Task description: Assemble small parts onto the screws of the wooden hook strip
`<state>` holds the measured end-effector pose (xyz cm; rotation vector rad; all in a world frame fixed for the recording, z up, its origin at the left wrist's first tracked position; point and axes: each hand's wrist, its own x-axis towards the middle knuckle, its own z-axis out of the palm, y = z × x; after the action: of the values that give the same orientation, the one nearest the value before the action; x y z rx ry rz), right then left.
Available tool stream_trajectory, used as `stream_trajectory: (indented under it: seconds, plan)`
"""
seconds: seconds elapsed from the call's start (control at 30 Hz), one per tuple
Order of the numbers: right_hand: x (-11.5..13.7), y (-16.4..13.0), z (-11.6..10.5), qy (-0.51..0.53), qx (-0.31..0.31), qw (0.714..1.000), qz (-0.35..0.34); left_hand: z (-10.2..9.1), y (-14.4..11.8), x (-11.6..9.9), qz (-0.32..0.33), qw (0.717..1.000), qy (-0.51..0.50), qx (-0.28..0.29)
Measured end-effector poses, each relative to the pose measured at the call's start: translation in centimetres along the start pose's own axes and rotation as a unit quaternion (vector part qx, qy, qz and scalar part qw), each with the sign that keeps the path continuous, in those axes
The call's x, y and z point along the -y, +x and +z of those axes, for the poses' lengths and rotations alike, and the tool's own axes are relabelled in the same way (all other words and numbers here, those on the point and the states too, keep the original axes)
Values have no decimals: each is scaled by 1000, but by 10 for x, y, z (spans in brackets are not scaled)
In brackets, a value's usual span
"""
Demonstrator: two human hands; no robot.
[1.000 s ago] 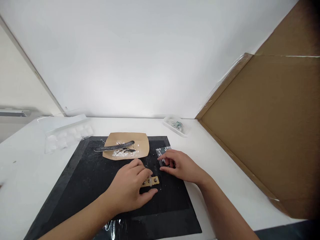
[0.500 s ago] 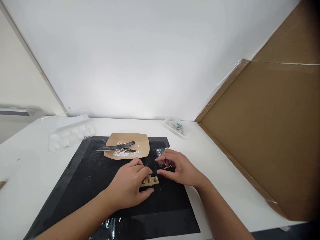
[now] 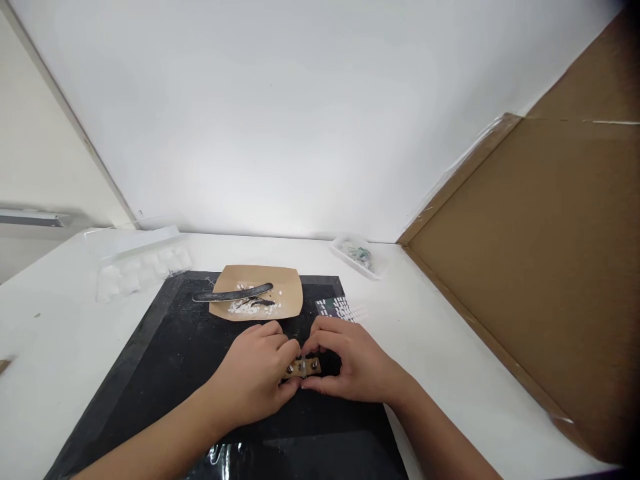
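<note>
Two bare hands meet over a small tan strip (image 3: 303,367) with metal studs, lying on the black mat (image 3: 170,360) near the person. Left hand (image 3: 255,380): fingers curled, thumb and forefinger pinching the strip's left end; grip closed on it. Right hand (image 3: 353,363): fingers bent over the strip's right end, thumb below, forefinger above; grip closed on the same strip. Fingertips of both hands nearly touch at the strip's middle, where a small pale upright piece shows; too small to tell what it is.

Beyond the left grip, further up the mat: brown paper tray (image 3: 260,300) holding white crumbs (image 3: 245,307) and a dark, long flat tool (image 3: 233,293) laid across it, handle pointing left. A second, smaller dark tool lies among the crumbs; shape unclear.

Just beyond the right grip, at the mat's far right edge: dark sheet with rows of small white squares (image 3: 336,308), partly off the mat onto the white table (image 3: 50,347).

Further beyond the right grip, close to the wall: small clear tray (image 3: 359,257) with greenish bits inside. Far to the left of the left grip: clear plastic blister tray (image 3: 137,267) with rounded pockets, resting on the table.

To the right of the right grip, well apart: large cardboard panel (image 3: 530,267), leaning, clear tape along its edge.

Nearest the person, below both forearms, the mat's front edge shows a glossy crumpled film.
</note>
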<state>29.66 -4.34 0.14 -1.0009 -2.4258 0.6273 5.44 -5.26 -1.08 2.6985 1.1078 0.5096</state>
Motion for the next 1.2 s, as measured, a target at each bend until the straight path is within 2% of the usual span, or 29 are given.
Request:
stream_trajectory:
  seconds: [0.3,0.9,1.2]
  plan:
    - [3,2,2,-7,-10,1000,7,1,2,2,19,999,-27,9]
    - [-5,9,2,148,46,986,58,0,3,3,28,999,-30,9]
    - [-7,8,2,80,33,995,51,-1,3,5,23,999,-24,17]
